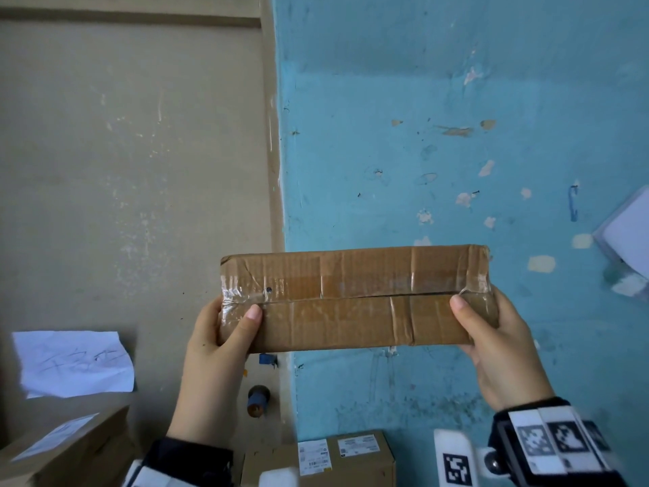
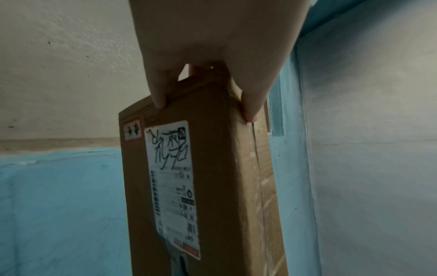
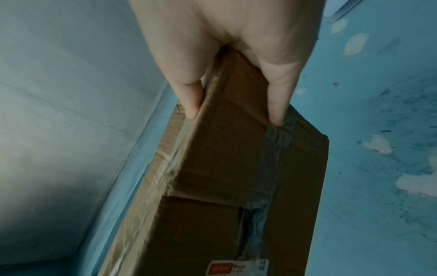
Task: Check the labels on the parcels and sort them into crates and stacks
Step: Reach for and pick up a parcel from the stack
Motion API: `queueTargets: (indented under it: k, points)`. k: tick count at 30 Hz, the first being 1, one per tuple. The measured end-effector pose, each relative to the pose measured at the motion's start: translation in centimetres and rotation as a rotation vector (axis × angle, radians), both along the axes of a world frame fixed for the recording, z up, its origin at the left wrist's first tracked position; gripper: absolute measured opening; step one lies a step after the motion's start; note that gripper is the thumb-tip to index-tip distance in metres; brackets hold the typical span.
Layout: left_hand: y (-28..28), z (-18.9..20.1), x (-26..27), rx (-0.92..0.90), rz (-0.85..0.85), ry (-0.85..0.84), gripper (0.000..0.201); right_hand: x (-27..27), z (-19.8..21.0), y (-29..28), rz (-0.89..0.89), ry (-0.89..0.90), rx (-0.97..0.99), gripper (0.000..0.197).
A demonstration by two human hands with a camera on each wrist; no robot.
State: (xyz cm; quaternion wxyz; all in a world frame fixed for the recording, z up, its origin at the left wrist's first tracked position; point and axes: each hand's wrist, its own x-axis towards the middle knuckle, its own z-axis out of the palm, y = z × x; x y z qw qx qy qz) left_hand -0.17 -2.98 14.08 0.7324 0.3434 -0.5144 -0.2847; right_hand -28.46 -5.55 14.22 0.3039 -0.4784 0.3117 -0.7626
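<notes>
A long flat cardboard parcel (image 1: 354, 298), sealed with clear tape, is held up in front of the wall. My left hand (image 1: 224, 332) grips its left end, thumb on the near face. My right hand (image 1: 491, 332) grips the right end the same way. The face toward me shows only the taped seam. In the left wrist view the parcel (image 2: 212, 186) carries a white shipping label (image 2: 171, 186) with black handwriting on its far face, and the left hand (image 2: 205, 104) pinches its end. In the right wrist view the right hand (image 3: 234, 115) clamps the parcel (image 3: 236, 186) by its end.
A small cardboard box (image 1: 337, 458) with two labels lies below, near my wrists. Another labelled box (image 1: 63, 448) sits at the lower left under a sheet of paper (image 1: 73, 363) with handwriting. A white parcel (image 1: 628, 237) shows at the right edge. A small brown bottle (image 1: 258, 400) stands by the wall.
</notes>
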Motion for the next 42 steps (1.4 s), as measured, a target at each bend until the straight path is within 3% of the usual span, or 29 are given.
queueTargets:
  k: [5, 7, 8, 11, 13, 16, 22, 28, 30, 33, 35, 39, 42]
  points:
    - [0.4, 0.5, -0.1, -0.048, -0.026, -0.066, 0.04, -0.4, -0.4, -0.5, 0.099, -0.102, 0.056, 0.014]
    - [0.3, 0.8, 0.1, -0.035, -0.077, -0.072, 0.044, -0.8, -0.7, -1.0, 0.137, -0.135, 0.095, 0.049]
    - [0.0, 0.8, 0.4, -0.013, -0.096, -0.068, 0.048, -0.8, -0.8, -1.0, 0.138, -0.175, 0.11, 0.056]
    - [-2.4, 1.0, 1.9, 0.081, -0.04, -0.125, 0.035, -0.8, -0.8, -1.1, 0.2, -0.278, 0.168, 0.016]
    - [-3.0, 0.8, 2.8, 0.125, -0.043, -0.129, 0.037, -0.9, -0.8, -1.2, 0.217, -0.309, 0.221, 0.01]
    - [-2.3, 0.9, 2.5, 0.215, -0.12, -0.021, 0.066, -1.0, -0.8, -1.0, 0.235, -0.334, 0.278, 0.011]
    - [-1.3, 0.4, 3.1, 0.275, -0.298, 0.239, 0.049, -1.9, -0.8, -0.6, 0.299, -0.439, 0.404, 0.013]
    - [-0.2, 0.3, 2.3, 0.359, -0.536, 0.448, 0.073, -1.2, -1.1, -0.4, 0.259, -0.454, 0.451, 0.01]
    - [0.1, 0.3, 2.1, 0.338, -0.574, 0.48, 0.072, -1.0, -0.9, -0.4, 0.211, -0.43, 0.448, 0.021]
    - [0.4, 0.1, 1.7, 0.286, -0.579, 0.483, 0.059, -0.6, -0.7, -0.4, 0.122, -0.401, 0.422, 0.058]
    - [0.7, 0.0, 1.4, 0.244, -0.55, 0.465, 0.053, -0.2, -0.3, -0.1, 0.065, -0.33, 0.414, 0.07]
    - [1.6, 0.1, 1.3, 0.157, -0.437, 0.395, 0.032, 1.1, 0.6, 1.1, 0.039, -0.053, 0.403, 0.066]
    - [2.7, 0.6, 1.2, 0.092, -0.365, 0.299, 0.044, 2.0, 0.5, 2.1, 0.01, 0.173, 0.339, 0.053]
